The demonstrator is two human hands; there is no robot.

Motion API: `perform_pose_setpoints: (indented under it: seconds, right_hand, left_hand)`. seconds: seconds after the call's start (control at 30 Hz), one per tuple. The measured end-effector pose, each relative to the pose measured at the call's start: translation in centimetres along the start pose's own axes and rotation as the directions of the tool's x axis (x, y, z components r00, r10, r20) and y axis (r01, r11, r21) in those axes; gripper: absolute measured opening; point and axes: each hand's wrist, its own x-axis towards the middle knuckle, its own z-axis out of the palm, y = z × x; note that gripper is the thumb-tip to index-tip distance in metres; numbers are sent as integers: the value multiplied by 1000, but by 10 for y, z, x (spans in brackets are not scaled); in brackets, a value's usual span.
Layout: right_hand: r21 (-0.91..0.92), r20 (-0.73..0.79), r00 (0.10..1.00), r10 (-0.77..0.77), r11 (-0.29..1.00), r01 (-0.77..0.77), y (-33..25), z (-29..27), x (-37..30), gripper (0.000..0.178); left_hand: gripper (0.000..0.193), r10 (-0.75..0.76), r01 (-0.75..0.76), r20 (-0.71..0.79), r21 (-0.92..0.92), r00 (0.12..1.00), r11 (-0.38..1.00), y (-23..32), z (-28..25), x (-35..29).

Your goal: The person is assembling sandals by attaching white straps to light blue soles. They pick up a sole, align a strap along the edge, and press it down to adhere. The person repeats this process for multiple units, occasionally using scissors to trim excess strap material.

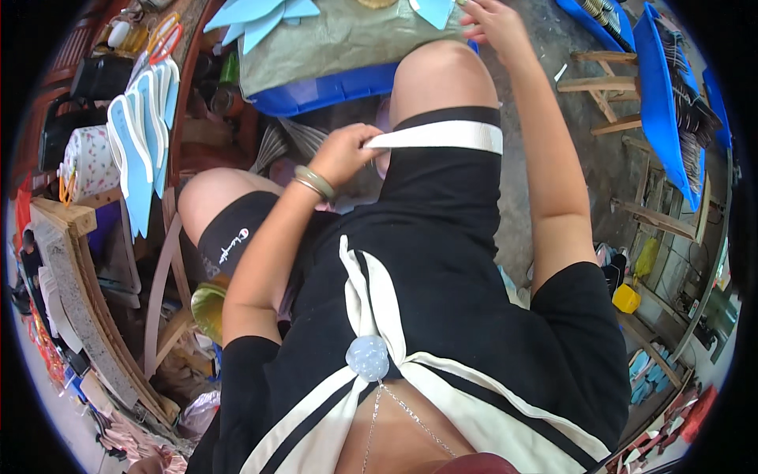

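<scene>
My left hand (341, 153), with bangles at its wrist, pinches the narrow end of a flat white strip (446, 137). The strip lies across my right thigh, over the black shorts. My right hand (497, 30) reaches out at the top edge, its fingers bent and apart. Close to its fingertips is a light-blue cut piece (436, 11) with a white edge, on a grey-green covered surface (339, 47). More pointed light-blue pieces (264, 17) overlap at the left of that surface.
A blue bin (324, 92) shows under the grey-green cover. Left, curved light-blue pieces with white edges (142, 130) hang beside orange-handled scissors (164, 38) and a floral container (88, 162). Right, a blue tray (667, 103) holding dark strips rests on wooden stools (604, 85).
</scene>
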Motion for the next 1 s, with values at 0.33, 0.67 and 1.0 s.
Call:
perform_pose_setpoints:
  seconds: [0.33, 0.67, 1.0]
  right_hand:
    - [-654, 602, 731, -323, 327, 683, 9, 77, -167, 36]
    - [-339, 188, 745, -640, 670, 661, 0, 84, -175, 15]
    - [-276, 132, 703, -699, 655, 703, -29, 107, -191, 17]
  left_hand:
    - [24, -250, 215, -73, -316, 966, 924, 5, -19, -6]
    - [33, -262, 80, -76, -839, 962, 538, 67, -12, -31]
    - [33, -262, -194, -407, -791, 875, 580, 89, -24, -46]
